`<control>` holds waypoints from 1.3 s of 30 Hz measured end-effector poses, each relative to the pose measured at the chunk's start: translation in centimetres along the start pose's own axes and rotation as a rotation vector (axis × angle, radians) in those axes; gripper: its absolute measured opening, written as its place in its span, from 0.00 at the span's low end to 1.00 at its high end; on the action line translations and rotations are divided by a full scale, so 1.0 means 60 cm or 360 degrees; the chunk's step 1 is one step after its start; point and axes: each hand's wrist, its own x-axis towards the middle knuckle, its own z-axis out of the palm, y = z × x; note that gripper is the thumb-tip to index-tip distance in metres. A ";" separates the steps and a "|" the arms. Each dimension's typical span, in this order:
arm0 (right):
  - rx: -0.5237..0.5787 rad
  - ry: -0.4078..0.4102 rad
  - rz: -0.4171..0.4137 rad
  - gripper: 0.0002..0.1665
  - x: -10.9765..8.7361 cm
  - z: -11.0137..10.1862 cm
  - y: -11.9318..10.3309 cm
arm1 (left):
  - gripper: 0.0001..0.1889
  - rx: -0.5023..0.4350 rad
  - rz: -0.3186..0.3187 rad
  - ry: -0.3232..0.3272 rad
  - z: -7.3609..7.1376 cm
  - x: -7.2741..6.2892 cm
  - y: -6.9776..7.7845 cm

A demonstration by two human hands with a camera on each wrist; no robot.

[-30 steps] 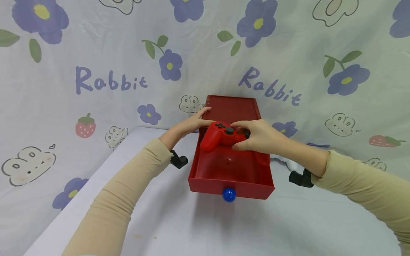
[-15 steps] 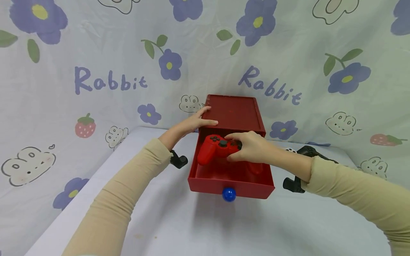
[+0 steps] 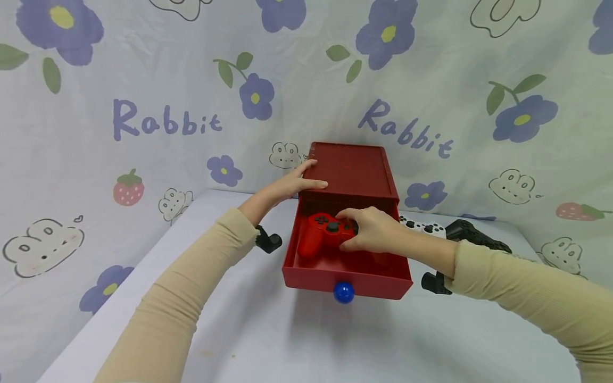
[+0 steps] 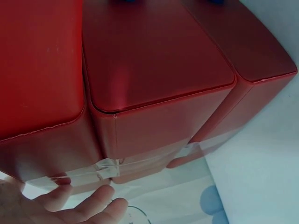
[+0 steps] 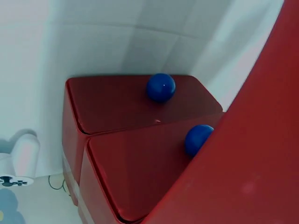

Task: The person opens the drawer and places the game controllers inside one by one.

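Observation:
My right hand [image 3: 373, 229] grips the right part of a red game controller [image 3: 312, 236], its fingers and thumb at the far and near edges. The controller is down inside the pulled-out top drawer [image 3: 311, 277] of a red drawer cabinet [image 3: 351, 169]; its right grip is mostly hidden by the hand. A blue knob [image 3: 344, 292] sits on the drawer's front. My left hand [image 3: 286, 187] rests at the cabinet's upper left edge, thumb over the top. In the left wrist view, loosely extended left fingers [image 4: 96, 203] show by the cabinet's taped rear.
Right of the cabinet lie a white game controller [image 3: 423, 227] and a black game controller [image 3: 476, 236] on the white table [image 3: 230, 303]. Under the pulled-out drawer, two shut lower drawers [image 5: 117, 100] show blue knobs [image 5: 160, 87]. A printed cloth [image 3: 306, 69] hangs behind.
My right hand has brought the red controller leftward and down, from above the drawer to inside it. The white and black controllers have come more into view. The left hand has stayed put.

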 end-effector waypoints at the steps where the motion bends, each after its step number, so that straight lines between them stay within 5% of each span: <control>1: -0.0003 0.0005 -0.0003 0.34 0.000 0.001 0.000 | 0.41 -0.0003 -0.0001 0.0001 0.000 0.000 0.000; 22: -0.0050 -0.0068 0.0051 0.35 0.003 0.000 -0.004 | 0.40 0.0003 0.0007 0.0016 0.001 -0.003 0.003; 39: 0.0041 0.0060 -0.0176 0.32 -0.026 -0.037 -0.006 | 0.40 0.0002 -0.0002 0.0014 0.002 -0.001 0.001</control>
